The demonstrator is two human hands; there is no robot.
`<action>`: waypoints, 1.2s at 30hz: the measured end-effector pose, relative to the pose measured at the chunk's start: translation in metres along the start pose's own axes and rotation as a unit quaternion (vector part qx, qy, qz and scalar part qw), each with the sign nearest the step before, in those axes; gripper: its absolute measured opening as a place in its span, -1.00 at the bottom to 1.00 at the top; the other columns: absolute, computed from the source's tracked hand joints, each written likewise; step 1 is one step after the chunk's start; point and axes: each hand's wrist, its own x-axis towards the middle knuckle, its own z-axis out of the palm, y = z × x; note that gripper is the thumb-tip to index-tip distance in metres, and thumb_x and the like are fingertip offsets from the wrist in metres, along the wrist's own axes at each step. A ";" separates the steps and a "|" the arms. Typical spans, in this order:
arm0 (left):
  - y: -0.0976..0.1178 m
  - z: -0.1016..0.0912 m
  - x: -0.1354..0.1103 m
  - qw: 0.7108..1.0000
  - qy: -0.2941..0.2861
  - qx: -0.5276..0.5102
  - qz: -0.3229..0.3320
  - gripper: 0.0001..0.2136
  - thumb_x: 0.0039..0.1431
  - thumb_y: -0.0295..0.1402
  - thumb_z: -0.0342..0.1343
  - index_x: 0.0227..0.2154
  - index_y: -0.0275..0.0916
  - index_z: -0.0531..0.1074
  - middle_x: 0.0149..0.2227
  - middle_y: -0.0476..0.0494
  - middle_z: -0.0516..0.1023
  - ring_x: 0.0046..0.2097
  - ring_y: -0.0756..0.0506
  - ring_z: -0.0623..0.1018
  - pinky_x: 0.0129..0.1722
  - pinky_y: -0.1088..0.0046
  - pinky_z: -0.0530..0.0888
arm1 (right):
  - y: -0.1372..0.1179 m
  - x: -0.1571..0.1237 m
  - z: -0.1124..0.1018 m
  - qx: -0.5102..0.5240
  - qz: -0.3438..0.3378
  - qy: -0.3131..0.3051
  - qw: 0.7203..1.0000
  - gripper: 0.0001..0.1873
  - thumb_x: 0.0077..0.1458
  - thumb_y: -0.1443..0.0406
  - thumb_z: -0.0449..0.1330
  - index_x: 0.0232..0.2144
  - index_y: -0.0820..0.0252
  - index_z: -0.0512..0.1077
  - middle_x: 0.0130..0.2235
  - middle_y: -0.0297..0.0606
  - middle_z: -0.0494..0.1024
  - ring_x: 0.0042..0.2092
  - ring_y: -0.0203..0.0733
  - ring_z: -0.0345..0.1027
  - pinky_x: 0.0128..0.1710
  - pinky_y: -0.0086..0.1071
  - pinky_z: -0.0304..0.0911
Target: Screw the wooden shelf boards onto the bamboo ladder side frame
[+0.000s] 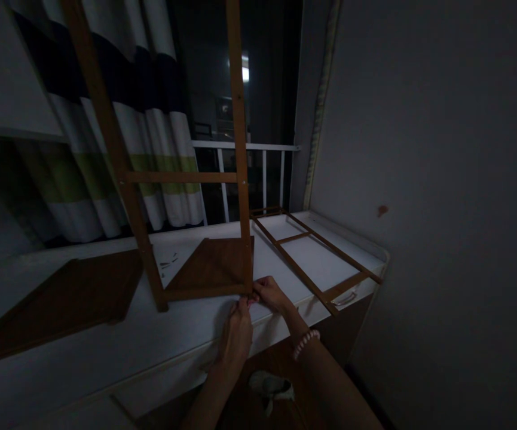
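Observation:
A wooden frame (242, 197) stands upright on the white top, with a crossbar (181, 177) between its two legs. A brown wooden panel (216, 263) meets its lower end. At the bottom of the right leg, my right hand (269, 294) has its fingers closed at the corner; what they pinch is hidden. Just below, my left hand (238, 331) is closed too, fingertips near the same corner. A small reddish bit shows between the hands, too small and dark to name. A beaded bracelet (306, 343) circles my right wrist.
A second wooden frame (294, 263) lies flat at right, overhanging the front edge. Another brown panel (70, 292) lies at left. Several small pieces of hardware (165, 264) sit behind the left leg. Striped curtain (159, 119), window railing (244, 146) and wall (441, 179) stand behind and right.

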 end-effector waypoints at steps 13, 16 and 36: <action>-0.004 -0.003 -0.001 0.981 -0.002 -0.183 0.064 -0.69 0.06 -0.46 -0.19 -0.16 -0.25 0.35 -0.23 -0.18 0.47 -0.22 -0.03 0.45 -0.18 0.43 0.39 | 0.000 -0.001 -0.001 -0.022 -0.002 0.015 1.000 -0.74 -0.17 0.35 -0.03 -0.81 0.26 0.18 -0.78 -0.45 0.19 -0.72 -0.49 -0.03 -0.71 -0.54 -0.15; -0.002 -0.008 -0.001 0.976 -0.015 -0.213 0.052 -0.69 0.05 -0.33 -0.11 -0.14 -0.25 0.33 -0.22 -0.17 0.47 -0.20 -0.04 0.45 -0.17 0.43 0.38 | -0.002 -0.002 -0.001 -0.025 0.000 0.019 1.000 -0.75 -0.18 0.35 -0.03 -0.80 0.26 0.19 -0.78 -0.44 0.21 -0.72 -0.48 0.00 -0.71 -0.54 -0.13; -0.017 0.006 -0.009 0.941 -0.014 -0.334 -0.047 -0.61 0.07 -0.33 -0.19 -0.01 -0.27 0.19 -0.29 -0.14 0.52 -0.38 0.02 0.48 -0.30 0.48 0.41 | 0.000 -0.003 0.001 -0.030 -0.017 0.010 0.999 -0.68 -0.14 0.27 -0.02 -0.83 0.25 0.15 -0.79 -0.43 0.18 -0.70 -0.49 -0.02 -0.69 -0.54 -0.11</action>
